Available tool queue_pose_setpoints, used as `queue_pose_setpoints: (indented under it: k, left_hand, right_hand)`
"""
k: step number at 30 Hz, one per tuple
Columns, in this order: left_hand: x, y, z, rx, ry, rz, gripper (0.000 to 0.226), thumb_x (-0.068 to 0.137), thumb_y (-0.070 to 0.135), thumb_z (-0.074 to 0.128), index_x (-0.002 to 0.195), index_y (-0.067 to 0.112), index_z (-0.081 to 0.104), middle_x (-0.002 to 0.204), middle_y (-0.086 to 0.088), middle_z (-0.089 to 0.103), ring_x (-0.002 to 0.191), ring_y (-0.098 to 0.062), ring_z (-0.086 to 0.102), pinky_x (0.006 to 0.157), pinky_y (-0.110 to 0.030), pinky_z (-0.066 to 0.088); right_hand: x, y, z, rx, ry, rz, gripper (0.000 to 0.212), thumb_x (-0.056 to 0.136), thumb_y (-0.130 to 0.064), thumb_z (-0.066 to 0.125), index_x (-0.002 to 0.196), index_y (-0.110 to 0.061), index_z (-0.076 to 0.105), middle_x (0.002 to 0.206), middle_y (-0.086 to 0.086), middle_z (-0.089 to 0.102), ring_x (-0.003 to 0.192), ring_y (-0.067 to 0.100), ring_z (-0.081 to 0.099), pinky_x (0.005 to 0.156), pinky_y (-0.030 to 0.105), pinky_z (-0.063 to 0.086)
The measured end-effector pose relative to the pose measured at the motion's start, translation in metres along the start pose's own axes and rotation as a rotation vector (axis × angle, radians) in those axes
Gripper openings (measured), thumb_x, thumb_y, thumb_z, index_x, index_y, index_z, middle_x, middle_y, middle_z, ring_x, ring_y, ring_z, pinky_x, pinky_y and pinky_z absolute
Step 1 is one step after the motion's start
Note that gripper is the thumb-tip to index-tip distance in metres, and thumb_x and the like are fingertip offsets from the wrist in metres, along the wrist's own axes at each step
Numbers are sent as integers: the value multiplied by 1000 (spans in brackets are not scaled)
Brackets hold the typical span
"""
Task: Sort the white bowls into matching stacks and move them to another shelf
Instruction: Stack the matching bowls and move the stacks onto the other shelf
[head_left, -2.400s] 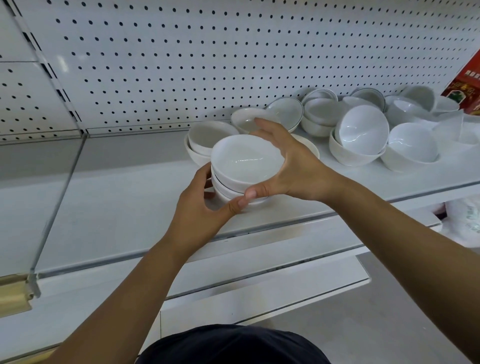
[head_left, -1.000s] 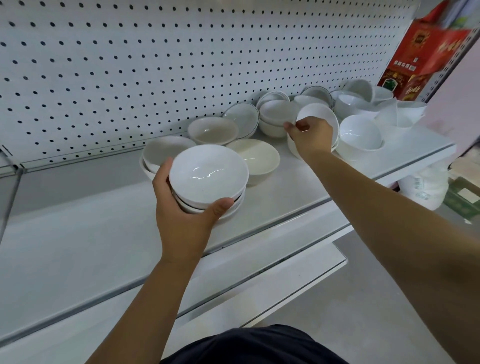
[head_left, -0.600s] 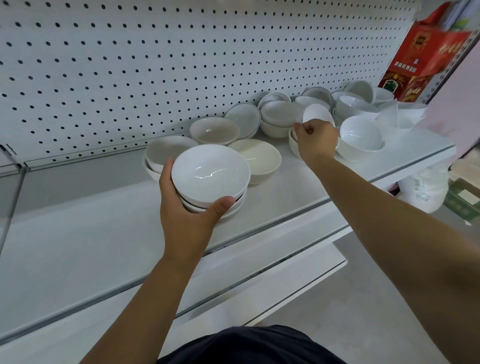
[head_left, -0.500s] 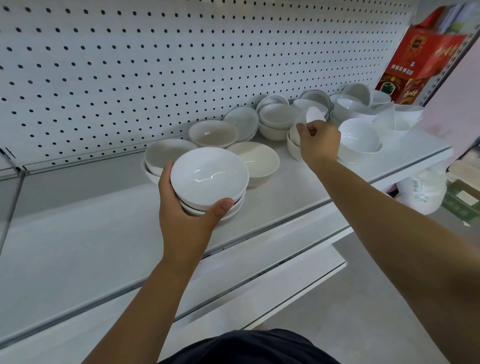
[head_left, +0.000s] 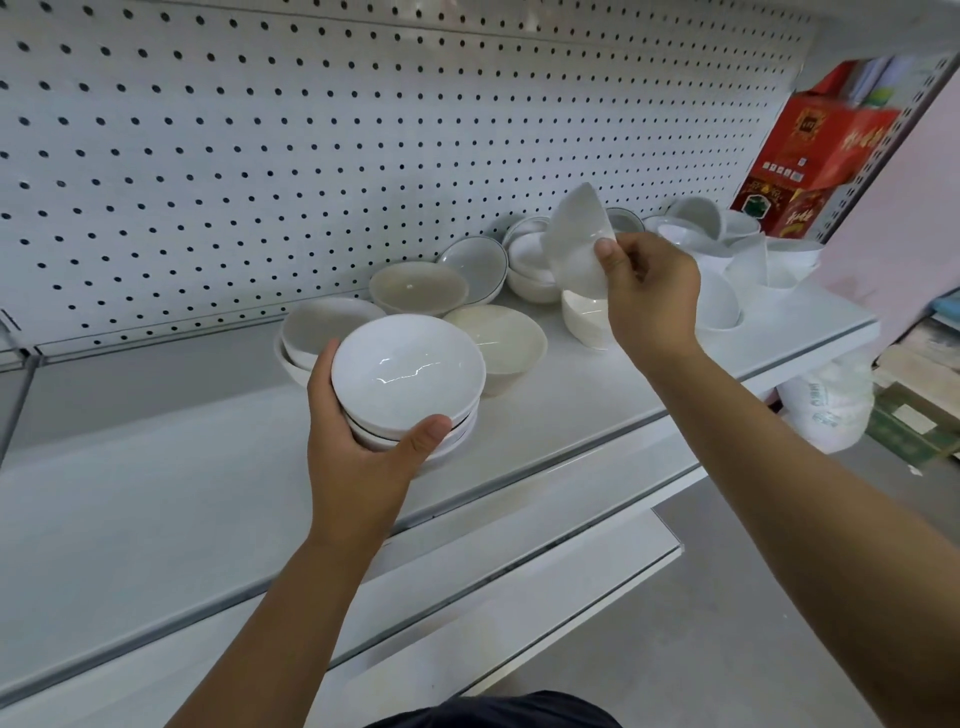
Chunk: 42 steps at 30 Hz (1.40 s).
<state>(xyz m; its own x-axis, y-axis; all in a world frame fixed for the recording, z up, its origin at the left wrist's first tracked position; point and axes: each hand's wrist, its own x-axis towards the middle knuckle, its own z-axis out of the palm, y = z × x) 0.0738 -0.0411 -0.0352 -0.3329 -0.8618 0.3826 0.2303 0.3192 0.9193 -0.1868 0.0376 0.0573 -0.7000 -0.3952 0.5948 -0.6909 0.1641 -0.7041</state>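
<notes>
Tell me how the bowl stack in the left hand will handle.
Likely slippery: the bowl stack shows glossy highlights. Probably rigid, breakable ceramic. The left hand cups only the near side, so it may tip.

A stack of glossy white bowls (head_left: 408, 374) sits upright, cupped in the left fingers (head_left: 323, 382). A single white bowl (head_left: 574, 244), tilted steeply, is pinched by the right fingers (head_left: 610, 260). Loose bowls (head_left: 493, 343) lie on the shelf (head_left: 571, 410) between both.

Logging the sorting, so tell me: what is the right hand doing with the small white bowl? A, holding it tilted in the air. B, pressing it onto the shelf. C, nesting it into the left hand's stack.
A: the right hand pinches the small white ceramic bowl by its rim, tilted, above the white shelf.
</notes>
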Motion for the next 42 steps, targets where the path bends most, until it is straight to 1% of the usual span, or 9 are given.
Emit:
queue_pose_setpoints:
  k: [4, 9, 13, 18, 22, 24, 27, 35, 42]
  left_hand:
    - [-1, 0, -2, -9, -20, -16, 104, 61, 53, 82, 151, 29, 36, 138, 25, 52, 123, 11, 52, 91, -6, 46]
    - [-4, -4, -4, 33, -32, -22, 112, 63, 55, 82, 158, 28, 30, 149, 13, 50, 133, 2, 49, 101, -9, 45]
    - [-5, -1, -3, 28, -12, -29, 101, 63, 58, 80, 150, 38, 33, 144, 22, 52, 129, 10, 49, 99, -5, 42]
    - [-3, -1, -4, 2, -12, -35, 103, 64, 58, 79, 153, 35, 32, 149, 12, 52, 130, 6, 51, 98, -8, 45]
    - [-2, -3, -5, -11, -15, -23, 102, 69, 62, 76, 156, 29, 33, 149, 8, 53, 131, 0, 53, 101, -15, 48]
    - [-1, -3, -6, -36, -17, -7, 106, 74, 73, 72, 158, 21, 33, 151, 4, 53, 136, -10, 52, 106, -23, 48]
    - [0, -1, -5, -48, -16, 6, 100, 79, 81, 61, 155, 21, 36, 154, 4, 50, 140, -7, 49, 107, -16, 43]
    - [1, 0, -4, -46, 11, 4, 102, 82, 84, 51, 153, 13, 40, 151, -1, 53, 136, -7, 51, 104, -13, 42]
    - [4, 4, -7, -52, 36, -46, 70, 89, 63, 48, 143, 19, 48, 136, 16, 60, 123, 7, 56, 95, -9, 43]
  right_hand:
    - [-18, -32, -5, 111, -64, -111, 16, 100, -21, 62, 85, -19, 65, 70, -17, 59, 65, 0, 51, 64, 16, 39]
    - [-42, -60, -5, 149, -203, -315, 16, 97, -15, 64, 91, -2, 71, 84, 6, 71, 80, 20, 61, 74, 29, 47]
    - [-57, -69, 4, 136, -284, -537, 12, 96, -10, 66, 87, -3, 72, 80, -6, 63, 75, -2, 52, 72, 12, 39]
    - [-68, -65, 17, 132, -376, -717, 13, 95, -7, 69, 87, 3, 72, 80, 8, 68, 75, 14, 55, 75, 11, 41]
    - [-72, -58, 22, 137, -435, -822, 19, 96, -13, 66, 87, 2, 74, 82, 10, 70, 75, 27, 63, 72, 29, 49]
    - [-73, -55, 22, 115, -465, -863, 19, 97, -13, 66, 88, 1, 74, 82, 9, 69, 75, 28, 62, 71, 32, 49]
    - [-75, -51, 24, 86, -534, -936, 18, 98, -10, 64, 87, 0, 73, 83, 7, 69, 76, 26, 57, 72, 28, 46]
    - [-72, -42, 21, 132, -577, -931, 7, 93, -2, 72, 94, -1, 78, 93, 10, 72, 82, 28, 62, 75, 35, 51]
    - [-90, -38, 21, 154, -383, -717, 31, 85, -17, 81, 113, -4, 76, 115, 12, 72, 105, 29, 65, 93, 39, 52]
